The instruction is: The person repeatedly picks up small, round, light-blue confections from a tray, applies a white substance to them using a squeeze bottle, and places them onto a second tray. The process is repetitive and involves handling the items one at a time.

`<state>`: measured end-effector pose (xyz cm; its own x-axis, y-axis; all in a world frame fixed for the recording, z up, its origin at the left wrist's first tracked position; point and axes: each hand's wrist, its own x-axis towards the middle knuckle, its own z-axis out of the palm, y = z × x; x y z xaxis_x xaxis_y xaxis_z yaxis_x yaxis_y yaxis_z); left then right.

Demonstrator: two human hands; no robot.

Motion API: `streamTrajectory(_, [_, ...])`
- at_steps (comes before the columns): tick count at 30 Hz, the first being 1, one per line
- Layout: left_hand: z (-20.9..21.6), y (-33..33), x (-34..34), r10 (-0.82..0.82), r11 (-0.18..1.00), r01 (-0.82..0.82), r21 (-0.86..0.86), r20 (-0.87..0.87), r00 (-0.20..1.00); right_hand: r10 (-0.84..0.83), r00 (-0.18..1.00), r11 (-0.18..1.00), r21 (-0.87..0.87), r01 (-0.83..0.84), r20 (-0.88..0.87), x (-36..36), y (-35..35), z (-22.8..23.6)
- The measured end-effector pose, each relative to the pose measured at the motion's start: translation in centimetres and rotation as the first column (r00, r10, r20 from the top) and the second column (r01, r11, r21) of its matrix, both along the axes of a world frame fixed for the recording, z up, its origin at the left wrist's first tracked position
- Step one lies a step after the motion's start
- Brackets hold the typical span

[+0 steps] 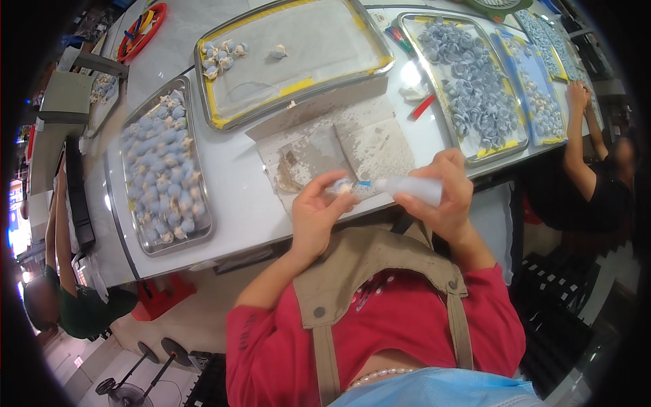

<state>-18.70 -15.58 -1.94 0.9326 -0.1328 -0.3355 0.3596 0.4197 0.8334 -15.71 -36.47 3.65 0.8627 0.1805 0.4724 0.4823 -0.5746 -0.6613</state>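
Note:
My right hand (444, 197) is wrapped round a white squeeze bottle (417, 188), tipped on its side with its narrow blue nozzle tip (365, 183) pointing left. Between thumb and fingers, my left hand (319, 210) pinches a small pale beige and white piece (345, 186). The nozzle tip is right beside this piece; whether they touch I cannot tell. Both hands are above the near edge of a stained, folded cardboard sheet (380, 139). Finger-sized detail of the piece is partly hidden by my fingertips.
A metal tray (210, 230) of blue-grey balls with beige tops stands left. Behind the cardboard, a paper-lined tray (305, 41) holds several similar balls. At right are a tray (519, 146) of grey-blue cup-shaped pieces and a red-handled tool (422, 107). Other people work at both sides.

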Motion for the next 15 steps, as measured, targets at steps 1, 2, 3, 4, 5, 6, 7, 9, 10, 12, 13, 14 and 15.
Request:
streamTrajectory(1, [0.0, 0.0, 0.0, 0.004, 1.0, -0.004, -0.003, -0.001, 1.0, -0.001, 1.0, 1.0, -0.006, 0.001, 0.0, 0.0, 0.0, 0.0])
streamTrajectory(2, [0.0, -0.1, 0.0, 0.006, 1.0, -0.007, -0.008, -0.005, 1.0, -0.003, 1.0, 1.0, -0.012, 0.003, -0.003, 0.1, 0.0, -0.1])
streamTrajectory(3, [0.1, -0.1, 0.1, 0.006, 1.0, -0.007, -0.015, -0.013, 1.0, -0.004, 1.0, 1.0, -0.019, 0.004, -0.006, 0.2, 0.0, -0.2])
streamTrajectory(4, [0.1, -0.1, 0.1, 0.007, 1.0, -0.007, -0.021, -0.022, 1.0, -0.001, 1.0, 1.0, -0.021, 0.001, -0.006, 0.2, 0.1, -0.2])
streamTrajectory(5, [0.1, -0.1, 0.0, 0.007, 1.0, -0.008, -0.028, -0.028, 1.0, 0.002, 1.0, 1.0, -0.024, -0.002, -0.003, 0.2, 0.2, -0.3])
streamTrajectory(6, [0.1, -0.1, 0.0, 0.01, 0.999, -0.011, -0.035, -0.03, 0.999, 0.005, 1.0, 1.0, -0.026, -0.005, 0.0, 0.2, 0.3, -0.3])
streamTrajectory(7, [0.1, -0.1, 0.0, 0.013, 0.999, -0.015, -0.043, -0.033, 0.999, 0.009, 1.0, 1.0, -0.027, -0.009, 0.0, 0.3, 0.3, -0.4])
streamTrajectory(9, [0.1, 0.0, 0.0, 0.017, 0.998, -0.02, -0.067, -0.047, 0.999, 0.02, 1.0, 0.999, -0.029, -0.02, -0.001, 0.5, 0.4, -0.4])
streamTrajectory(10, [0.0, 0.1, 0.0, 0.016, 0.996, -0.021, -0.083, -0.058, 0.998, 0.022, 0.999, 1.0, -0.019, -0.023, -0.025, 0.4, 0.3, -0.5])
streamTrajectory(12, [0.0, 0.3, 0.0, 0.019, 0.993, -0.029, -0.117, -0.09, 0.996, 0.025, 0.997, 1.0, -0.001, -0.025, -0.071, 0.4, 0.0, -0.8])
streamTrajectory(13, [0.1, 0.4, 0.1, 0.024, 0.99, -0.038, -0.133, -0.111, 0.994, 0.007, 0.997, 0.999, 0.031, -0.004, -0.077, 0.4, 0.0, -1.1])
streamTrajectory(14, [0.2, 0.4, 0.3, 0.02, 0.988, -0.039, -0.152, -0.129, 0.991, -0.019, 0.997, 0.998, 0.06, 0.024, -0.081, 0.6, -0.2, -1.6])
streamTrajectory(15, [0.0, 0.5, 0.2, 0.034, 0.985, -0.056, -0.164, -0.133, 0.99, -0.045, 0.995, 0.995, 0.089, 0.053, -0.085, 0.8, -0.3, -2.2])
